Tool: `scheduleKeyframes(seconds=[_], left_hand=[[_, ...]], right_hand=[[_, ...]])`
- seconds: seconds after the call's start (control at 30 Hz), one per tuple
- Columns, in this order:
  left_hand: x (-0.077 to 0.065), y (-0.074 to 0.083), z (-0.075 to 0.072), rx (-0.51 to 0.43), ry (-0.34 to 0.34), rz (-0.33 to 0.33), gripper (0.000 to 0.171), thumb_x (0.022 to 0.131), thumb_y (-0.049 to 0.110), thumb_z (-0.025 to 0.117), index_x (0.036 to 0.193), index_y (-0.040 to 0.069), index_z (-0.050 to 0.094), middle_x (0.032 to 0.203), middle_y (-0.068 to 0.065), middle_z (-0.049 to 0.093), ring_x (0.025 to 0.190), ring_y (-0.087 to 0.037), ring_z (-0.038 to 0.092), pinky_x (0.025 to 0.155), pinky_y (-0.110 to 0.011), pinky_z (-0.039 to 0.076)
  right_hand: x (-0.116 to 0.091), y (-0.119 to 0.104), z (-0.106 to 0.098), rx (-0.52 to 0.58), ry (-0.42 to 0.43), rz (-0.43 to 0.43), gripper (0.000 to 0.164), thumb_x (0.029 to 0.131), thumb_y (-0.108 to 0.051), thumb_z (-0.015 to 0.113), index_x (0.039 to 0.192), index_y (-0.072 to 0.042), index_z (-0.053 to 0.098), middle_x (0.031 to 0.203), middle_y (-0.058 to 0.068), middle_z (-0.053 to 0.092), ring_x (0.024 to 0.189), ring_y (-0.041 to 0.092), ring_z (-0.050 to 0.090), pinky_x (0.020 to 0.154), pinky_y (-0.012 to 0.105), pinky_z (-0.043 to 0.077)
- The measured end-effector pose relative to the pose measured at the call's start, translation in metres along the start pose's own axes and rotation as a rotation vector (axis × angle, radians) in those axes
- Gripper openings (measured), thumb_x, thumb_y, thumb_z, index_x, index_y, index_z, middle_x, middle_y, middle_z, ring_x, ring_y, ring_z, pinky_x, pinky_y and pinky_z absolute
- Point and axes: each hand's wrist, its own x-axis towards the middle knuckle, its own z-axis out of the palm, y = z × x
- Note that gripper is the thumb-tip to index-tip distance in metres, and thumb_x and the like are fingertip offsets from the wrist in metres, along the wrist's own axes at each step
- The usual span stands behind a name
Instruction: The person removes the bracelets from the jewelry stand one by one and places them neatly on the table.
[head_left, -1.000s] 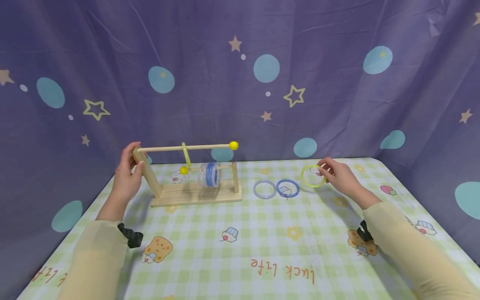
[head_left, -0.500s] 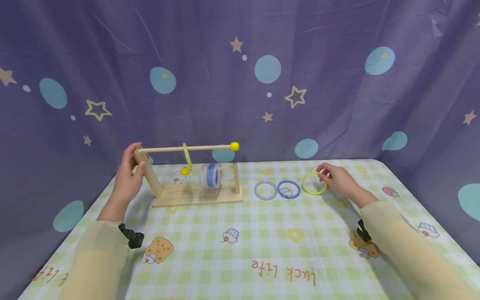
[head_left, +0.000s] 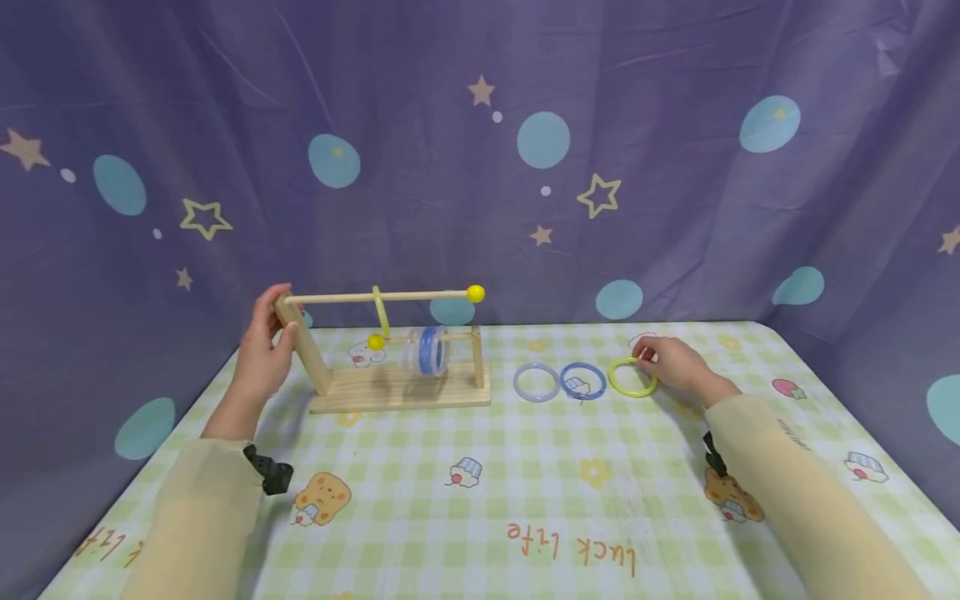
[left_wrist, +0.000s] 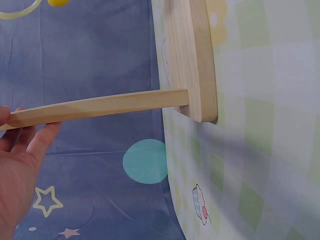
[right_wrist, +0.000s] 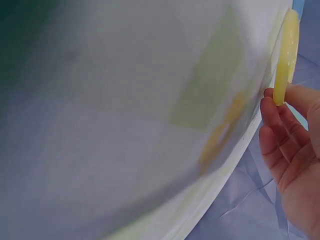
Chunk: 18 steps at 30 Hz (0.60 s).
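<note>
My left hand (head_left: pixel 262 358) grips the top of the taller upright (left_wrist: pixel 110 105) of a wooden ring stand (head_left: pixel 401 390), thumb on the near side. A yellow-green ring (head_left: pixel 382 312) hangs from the stand's upper rod, which ends in a yellow ball. On the lower rod sit several clear and blue rings (head_left: pixel 431 350). Over at the right, my right hand (head_left: pixel 672 364) pinches a yellow ring (head_left: pixel 632 395) between thumb and fingers at its far right edge. That ring lies nearly flat at the tabletop; the right wrist view has it edge-on (right_wrist: pixel 286 60).
A clear ring (head_left: pixel 536 399) and a blue ring (head_left: pixel 583 396) lie side by side between the stand and the yellow ring. A green checked cloth (head_left: pixel 420 533) covers the table. Behind it hangs a purple curtain (head_left: pixel 420 208).
My right hand has lowered the yellow ring from a raised, tilted position down to the cloth, beside the blue ring. The left hand keeps its grip on the stand. The head view has shifted slightly.
</note>
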Motion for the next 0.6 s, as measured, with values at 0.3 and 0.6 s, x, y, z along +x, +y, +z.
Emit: scheduleKeyframes(seconds=[0.3,0.6], left_hand=[[0.0006,0.0012,-0.0009,0.000,-0.001,-0.013,0.057,0.103,0.001,0.039,0.153,0.022,0.020,0.140,-0.026,0.043,0.134,-0.043,0.034,0.100,-0.063,0.036],[-0.0001,-0.0002,-0.0004,0.008,0.002,-0.009,0.057,0.103,0.001,0.039,0.153,0.021,0.020,0.140,-0.026,0.044,0.134,-0.043,0.034,0.101,-0.062,0.035]], right_hand=[[0.0027,-0.0025,0.0020,-0.035,-0.001,-0.019,0.006,0.087,-0.005,0.069,0.092,-0.004,0.066,0.082,0.003,0.063,0.076,0.022,0.058,0.069,0.041,0.047],[0.0075,-0.0012,0.0069,-0.088,-0.028,-0.020,0.006,0.086,-0.006,0.072,0.090,-0.007,0.069,0.083,0.002,0.060,0.076,0.021,0.057,0.070,0.041,0.047]])
